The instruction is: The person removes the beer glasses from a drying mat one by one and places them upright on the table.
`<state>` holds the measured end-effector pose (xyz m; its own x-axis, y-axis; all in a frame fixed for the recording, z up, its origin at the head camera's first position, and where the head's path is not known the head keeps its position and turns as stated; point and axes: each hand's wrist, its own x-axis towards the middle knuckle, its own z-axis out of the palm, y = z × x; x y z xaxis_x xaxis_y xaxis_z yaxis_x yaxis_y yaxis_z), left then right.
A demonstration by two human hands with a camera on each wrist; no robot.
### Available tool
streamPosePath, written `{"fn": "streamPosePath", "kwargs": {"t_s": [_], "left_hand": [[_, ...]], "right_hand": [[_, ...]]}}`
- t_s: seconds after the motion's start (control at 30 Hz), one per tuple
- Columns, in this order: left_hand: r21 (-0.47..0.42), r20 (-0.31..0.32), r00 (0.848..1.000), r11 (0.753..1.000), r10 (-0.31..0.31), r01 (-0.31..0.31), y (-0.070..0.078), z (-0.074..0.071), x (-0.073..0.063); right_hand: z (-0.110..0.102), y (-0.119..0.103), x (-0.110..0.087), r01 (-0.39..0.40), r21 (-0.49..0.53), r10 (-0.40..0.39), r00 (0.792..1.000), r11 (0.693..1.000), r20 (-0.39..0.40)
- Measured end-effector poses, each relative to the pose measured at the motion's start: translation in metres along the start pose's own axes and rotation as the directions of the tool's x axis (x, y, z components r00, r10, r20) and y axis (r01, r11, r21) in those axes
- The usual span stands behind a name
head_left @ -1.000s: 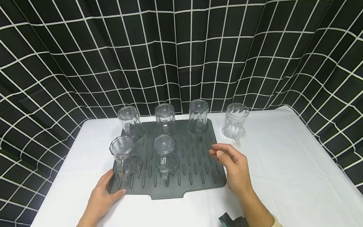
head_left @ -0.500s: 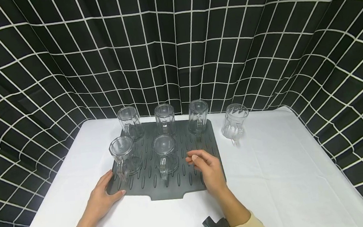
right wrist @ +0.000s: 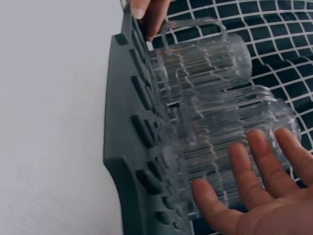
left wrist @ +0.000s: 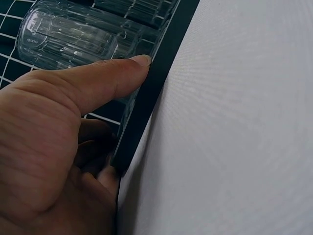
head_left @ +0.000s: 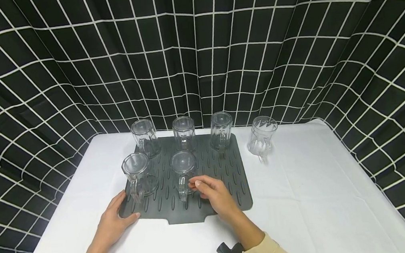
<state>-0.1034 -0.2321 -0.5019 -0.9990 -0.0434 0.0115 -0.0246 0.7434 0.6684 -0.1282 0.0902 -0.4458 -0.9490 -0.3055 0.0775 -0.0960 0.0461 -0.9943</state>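
My left hand [head_left: 113,220] holds the front left corner of a dark grey drying mat [head_left: 213,208], its thumb on the front edge and its fingers along the left side. In the head view my right hand [head_left: 212,192] is beside an upside-down clear glass mug [head_left: 184,164] in the front middle of the mat. The right wrist view shows that hand's fingers [right wrist: 239,156] spread and slightly bent along the mug's side; whether they touch it, I cannot tell. Left of that mug, another inverted glass mug [head_left: 136,166] stands near my left hand.
Along the mat's back stand three more inverted glass mugs: left [head_left: 144,133], middle [head_left: 184,130] and right [head_left: 222,127]. One glass mug [head_left: 262,133] stands upright on the white tablecloth [head_left: 320,196] to the right. A black gridded curtain [head_left: 196,54] surrounds the table's back and sides.
My right hand has moved left, from the mat's right edge across to the front middle mug. The left hand stays at the corner, and the mugs have not moved.
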Motion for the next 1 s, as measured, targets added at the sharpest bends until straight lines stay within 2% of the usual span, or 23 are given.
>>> {"fn": "streamPosePath", "kwargs": {"t_s": [0.2, 0.4, 0.57, 0.77, 1.0], "left_hand": [[-0.002, 0.003, 1.000, 1.000, -0.007, 0.007, 0.000, 0.001, 0.000], [-0.002, 0.005, 1.000, 1.000, -0.019, 0.019, -0.001, 0.001, 0.000], [0.003, 0.010, 0.999, 1.000, -0.030, 0.030, -0.002, 0.001, 0.000], [0.006, 0.005, 1.000, 1.000, -0.027, 0.027, -0.002, 0.001, 0.000], [0.011, -0.005, 1.000, 1.000, -0.024, 0.024, 0.000, 0.001, 0.000]], "right_hand": [[0.006, 0.006, 0.004, -0.011, -0.001, 0.011, 0.999, 1.000, 0.039], [0.012, 0.013, 0.011, -0.068, 0.173, 0.038, 0.985, 0.983, 0.170], [0.017, 0.018, 0.016, -0.118, 0.251, 0.056, 0.969, 0.961, 0.242], [0.024, 0.020, 0.017, -0.086, 0.247, 0.023, 0.969, 0.965, 0.246], [0.030, 0.021, 0.018, -0.086, 0.214, 0.043, 0.979, 0.973, 0.198]]}}
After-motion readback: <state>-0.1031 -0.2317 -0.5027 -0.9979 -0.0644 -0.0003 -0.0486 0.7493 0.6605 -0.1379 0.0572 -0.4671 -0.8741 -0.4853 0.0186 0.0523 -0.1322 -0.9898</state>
